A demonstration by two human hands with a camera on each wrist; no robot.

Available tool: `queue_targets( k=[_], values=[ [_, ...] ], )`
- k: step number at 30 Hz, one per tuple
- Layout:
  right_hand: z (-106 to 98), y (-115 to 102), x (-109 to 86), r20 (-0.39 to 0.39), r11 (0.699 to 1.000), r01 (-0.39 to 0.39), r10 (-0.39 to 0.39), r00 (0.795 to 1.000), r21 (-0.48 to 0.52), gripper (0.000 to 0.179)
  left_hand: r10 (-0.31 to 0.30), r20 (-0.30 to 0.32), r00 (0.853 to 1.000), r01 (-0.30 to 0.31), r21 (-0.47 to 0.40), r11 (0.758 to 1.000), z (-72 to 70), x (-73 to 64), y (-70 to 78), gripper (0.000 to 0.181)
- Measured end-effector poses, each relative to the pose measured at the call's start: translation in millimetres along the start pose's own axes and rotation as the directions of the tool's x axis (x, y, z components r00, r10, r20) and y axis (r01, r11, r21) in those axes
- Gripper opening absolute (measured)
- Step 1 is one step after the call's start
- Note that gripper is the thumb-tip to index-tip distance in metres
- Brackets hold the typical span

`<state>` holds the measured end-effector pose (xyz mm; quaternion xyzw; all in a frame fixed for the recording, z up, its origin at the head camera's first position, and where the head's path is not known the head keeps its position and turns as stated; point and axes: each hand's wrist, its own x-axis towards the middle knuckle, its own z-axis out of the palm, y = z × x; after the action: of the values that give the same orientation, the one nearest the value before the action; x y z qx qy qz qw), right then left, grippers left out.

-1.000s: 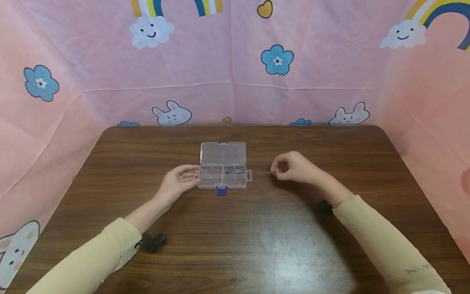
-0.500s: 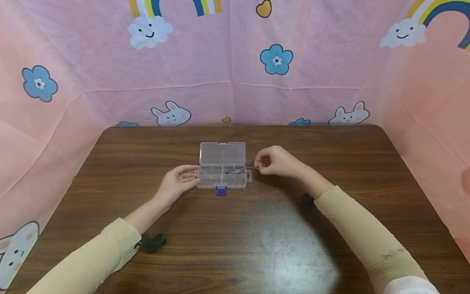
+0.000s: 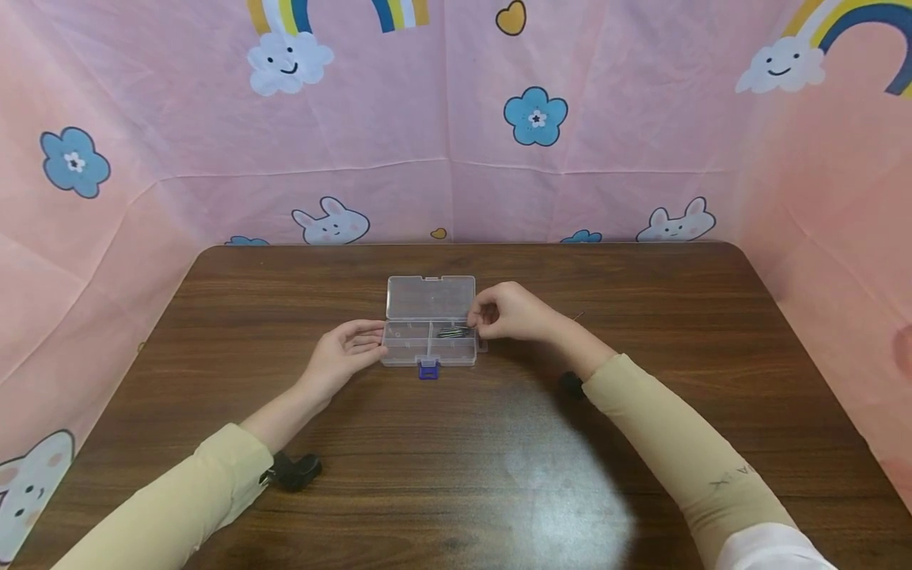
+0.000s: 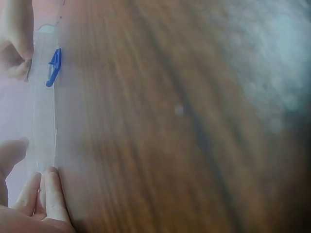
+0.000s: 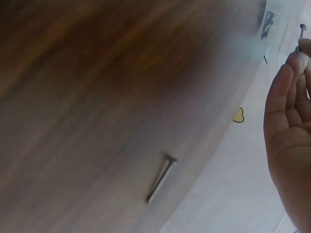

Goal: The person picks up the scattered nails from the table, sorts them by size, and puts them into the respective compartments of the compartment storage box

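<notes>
A small clear plastic box (image 3: 406, 345) stands on the table with its lid (image 3: 431, 297) flipped back and a blue latch (image 3: 428, 370) at the front. Several nails (image 3: 452, 332) lie in its back right compartment. My left hand (image 3: 345, 348) rests against the box's left end, fingers nearly straight, fingertips and thumb at the wall. My right hand (image 3: 509, 310) is at the right edge of the back right compartment. Between thumb and forefinger it pinches a nail (image 5: 303, 30), whose round head sticks out in the right wrist view.
One loose nail (image 5: 161, 179) lies on the wooden table (image 3: 456, 443), partly behind my right forearm in the head view. A pink patterned cloth (image 3: 456, 119) hangs along the table's back and sides.
My right hand has travelled left with the pinched nail, from the bare table to the box's right end. The loose nail now shows behind the right forearm. My left hand stays put.
</notes>
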<state>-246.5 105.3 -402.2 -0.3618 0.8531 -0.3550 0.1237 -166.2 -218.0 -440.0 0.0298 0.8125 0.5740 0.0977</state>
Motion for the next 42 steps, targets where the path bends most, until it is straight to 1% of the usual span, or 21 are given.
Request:
queue_targets(
  k=[13,23,28,36,42],
  values=[
    [3.8,-13.4,15.7,0.035,0.998,0.019,-0.016,0.999,-0.064,0.010,-0.003,0.000,1.000,0.003,0.014,1.000,0.2,-0.7,1.7,0.050],
    [7.3,-14.4,19.5,0.054,0.993,0.015,-0.009,0.998,-0.118,0.011,-0.007,-0.005,1.000,0.007,0.027,1.000,0.8,-0.7,1.6,0.049],
    [8.6,-15.4,20.2,0.059,0.991,0.003,0.005,0.998,-0.135,0.010,0.002,-0.006,1.000,-0.002,0.024,1.000,0.7,-0.5,1.3,0.049],
    [9.8,-15.2,19.4,0.058,0.992,-0.007,0.015,0.998,-0.125,0.012,0.007,-0.001,1.000,-0.007,0.007,1.000,0.3,-0.8,0.0,0.050],
    [8.1,-12.7,18.1,0.052,0.995,0.021,-0.016,0.999,-0.101,0.012,0.005,0.000,1.000,-0.005,0.005,1.000,0.2,-1.4,0.7,0.050]
  ],
)
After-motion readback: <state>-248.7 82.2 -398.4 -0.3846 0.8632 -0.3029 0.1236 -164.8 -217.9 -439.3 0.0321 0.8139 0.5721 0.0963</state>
